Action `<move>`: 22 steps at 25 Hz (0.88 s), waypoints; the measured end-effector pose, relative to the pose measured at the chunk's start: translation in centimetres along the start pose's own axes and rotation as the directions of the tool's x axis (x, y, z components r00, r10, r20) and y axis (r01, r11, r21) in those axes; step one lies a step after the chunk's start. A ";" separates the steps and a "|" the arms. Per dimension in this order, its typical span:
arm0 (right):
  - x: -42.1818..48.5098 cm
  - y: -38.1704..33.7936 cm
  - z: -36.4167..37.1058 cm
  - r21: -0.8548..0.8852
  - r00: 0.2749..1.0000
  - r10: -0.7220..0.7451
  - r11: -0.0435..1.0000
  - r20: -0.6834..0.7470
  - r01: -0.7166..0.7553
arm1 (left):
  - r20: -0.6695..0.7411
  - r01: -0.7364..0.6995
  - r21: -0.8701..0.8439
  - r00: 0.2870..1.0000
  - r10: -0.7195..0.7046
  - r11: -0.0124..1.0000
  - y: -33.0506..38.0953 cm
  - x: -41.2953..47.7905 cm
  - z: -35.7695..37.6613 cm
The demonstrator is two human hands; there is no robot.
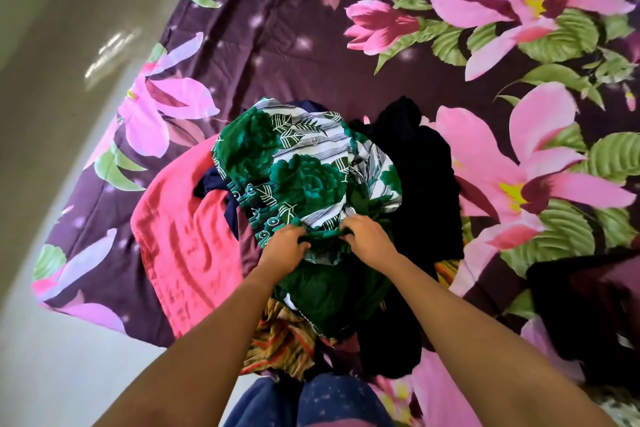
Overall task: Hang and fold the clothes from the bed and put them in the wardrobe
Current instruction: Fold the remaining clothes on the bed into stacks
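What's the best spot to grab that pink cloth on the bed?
Grip the pink cloth by its free left edge, coming from the left: it lies flat there, while its right side runs under the green floral garment the left hand and right hand hold.

Floral bed (294, 28) bears clothes pile (304, 177), perhaps pink towel (180, 236).

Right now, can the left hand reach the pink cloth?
Probably yes. The pink cloth lies mostly uncovered just beside the left hand, though that hand is busy gripping the green flowered garment.
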State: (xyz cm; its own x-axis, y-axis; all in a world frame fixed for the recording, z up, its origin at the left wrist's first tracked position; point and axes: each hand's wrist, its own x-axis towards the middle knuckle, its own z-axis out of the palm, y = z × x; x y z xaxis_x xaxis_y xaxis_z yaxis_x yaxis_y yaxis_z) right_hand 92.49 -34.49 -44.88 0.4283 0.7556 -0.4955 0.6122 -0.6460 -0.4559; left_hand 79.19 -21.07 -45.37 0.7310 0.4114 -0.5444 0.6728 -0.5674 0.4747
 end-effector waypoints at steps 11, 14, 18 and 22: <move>-1.2 -7.5 -12.5 0.436 0.815 -0.023 0.836 -0.579 0.334 | -0.540 -0.338 -0.389 0.837 0.085 0.857 8.9 -2.9 -13.0; -3.4 -10.1 -17.3 0.499 0.817 -0.046 0.771 -0.575 0.395 | -0.595 -0.461 -0.376 0.785 0.172 0.804 11.9 -3.7 -17.5; -6.5 -13.1 -23.2 0.405 0.845 -0.185 0.813 -0.501 0.418 | -0.627 -0.642 -0.316 0.694 0.355 0.698 16.0 -5.9 -23.6; -9.7 -16.0 -27.9 0.469 0.767 -0.106 0.735 -0.633 0.490 | -0.468 -0.702 -0.318 0.701 0.539 0.638 17.9 -8.8 -26.4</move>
State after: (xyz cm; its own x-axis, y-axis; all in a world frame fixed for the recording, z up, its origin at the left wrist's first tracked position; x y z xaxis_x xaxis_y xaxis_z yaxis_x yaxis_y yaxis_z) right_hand 97.10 -28.42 -12.11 0.6840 0.7166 0.1366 0.3475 -0.1555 -0.9247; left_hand 87.79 -16.02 -13.87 0.9278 0.3163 0.1975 -0.0480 -0.4239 0.9044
